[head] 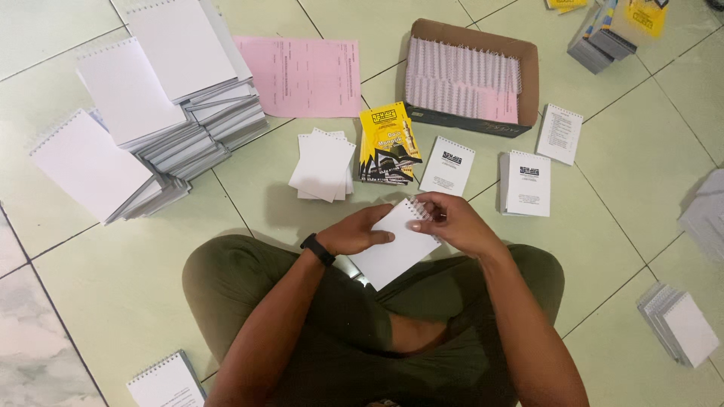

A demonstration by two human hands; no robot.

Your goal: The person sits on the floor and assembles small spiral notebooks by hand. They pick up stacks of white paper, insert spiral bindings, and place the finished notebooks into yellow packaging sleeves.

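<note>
1. Nearest of all were the person's crossed legs [302, 316] in dark green trousers, on the pale tiled floor [90, 301].
2. Big stacks of white notepads [151, 113] sat far to the left, with a pink sheet [305, 75] beside them.
3. A brown box [528, 75] full of wire coils stood past the hands.
4. A yellow booklet pile [388, 143] lay between small white paper piles.
5. A small white notepad [392, 241] was held over the lap.
6. The left hand [354, 232] was curled around its left edge, gripping it.
7. The right hand [452, 222] pinched the wire coil at its top corner.
</note>
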